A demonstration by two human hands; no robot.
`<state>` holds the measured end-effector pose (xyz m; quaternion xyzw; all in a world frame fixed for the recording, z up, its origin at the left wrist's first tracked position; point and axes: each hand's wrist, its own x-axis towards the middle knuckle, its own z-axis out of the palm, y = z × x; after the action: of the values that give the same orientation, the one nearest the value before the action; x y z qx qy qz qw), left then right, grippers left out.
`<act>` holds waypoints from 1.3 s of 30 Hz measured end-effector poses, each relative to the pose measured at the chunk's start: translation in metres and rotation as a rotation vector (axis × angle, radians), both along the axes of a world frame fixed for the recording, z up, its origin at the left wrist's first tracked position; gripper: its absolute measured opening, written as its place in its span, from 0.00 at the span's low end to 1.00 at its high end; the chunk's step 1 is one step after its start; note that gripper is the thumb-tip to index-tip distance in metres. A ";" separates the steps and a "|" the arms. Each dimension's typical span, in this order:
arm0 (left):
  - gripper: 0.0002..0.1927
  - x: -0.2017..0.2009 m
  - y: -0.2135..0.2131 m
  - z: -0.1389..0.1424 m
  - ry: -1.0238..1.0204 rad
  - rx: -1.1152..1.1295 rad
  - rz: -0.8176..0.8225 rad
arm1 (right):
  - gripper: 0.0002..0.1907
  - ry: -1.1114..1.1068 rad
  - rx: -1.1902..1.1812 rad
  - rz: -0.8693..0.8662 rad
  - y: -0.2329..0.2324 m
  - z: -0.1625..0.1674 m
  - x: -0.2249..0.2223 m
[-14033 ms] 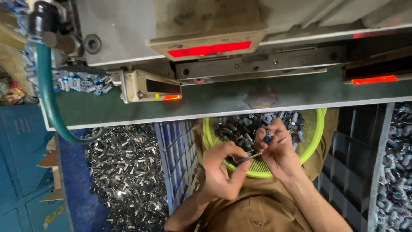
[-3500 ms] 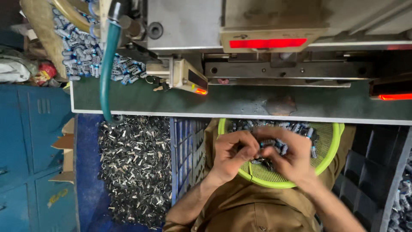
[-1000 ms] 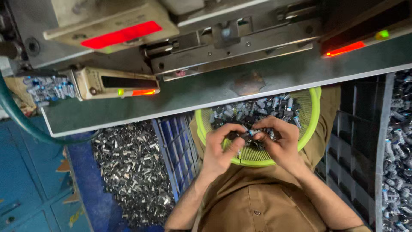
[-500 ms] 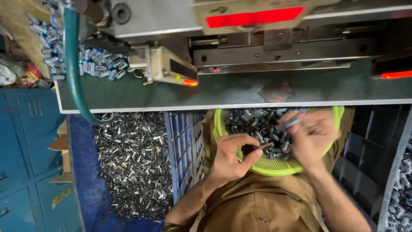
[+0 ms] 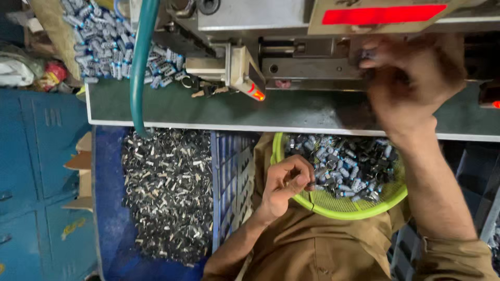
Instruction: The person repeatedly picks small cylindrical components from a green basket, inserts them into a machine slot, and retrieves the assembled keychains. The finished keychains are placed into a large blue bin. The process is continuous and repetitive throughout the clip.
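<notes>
— What is my left hand [image 5: 284, 182] doing?

— My fingers are curled in tight, and they pinch one small dark part [image 5: 311, 186] at the tips. The hand sits right at the near rim of the green basket [image 5: 333, 206], which is full of little grey and blue parts [image 5: 346, 166].

— And my right hand [image 5: 409, 83]?

— It is up past the basket, over the green desk [image 5: 208, 109], at the grey machine [image 5: 291, 52]. It is blurry. The fingers look bent at the slot, but I cannot tell if they hold a part.

— What lies out past my left hand?

— A blue crate [image 5: 229, 187], then a big heap of shiny metal bits [image 5: 166, 192]. A green hose [image 5: 139, 62] hangs down by the desk.
</notes>
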<state>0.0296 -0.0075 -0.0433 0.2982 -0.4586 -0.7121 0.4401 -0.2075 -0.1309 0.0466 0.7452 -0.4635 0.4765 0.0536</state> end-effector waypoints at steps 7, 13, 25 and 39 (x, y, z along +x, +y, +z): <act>0.13 -0.004 -0.006 0.004 -0.048 -0.082 -0.016 | 0.08 0.087 -0.003 -0.028 -0.003 -0.005 -0.017; 0.09 -0.023 -0.013 0.005 0.032 0.018 -0.026 | 0.13 0.002 0.104 0.190 -0.006 0.002 -0.027; 0.10 -0.040 -0.012 0.006 0.019 -0.034 -0.026 | 0.26 0.334 0.066 -0.050 0.009 0.025 -0.029; 0.13 -0.046 -0.021 0.031 -0.391 -0.466 0.045 | 0.20 -0.622 0.619 0.085 0.169 -0.089 0.015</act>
<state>-0.0161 -0.0290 -0.0118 0.3308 -0.6790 -0.5067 0.4157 -0.1927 0.0378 -0.0427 0.5655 -0.5475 0.5188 -0.3337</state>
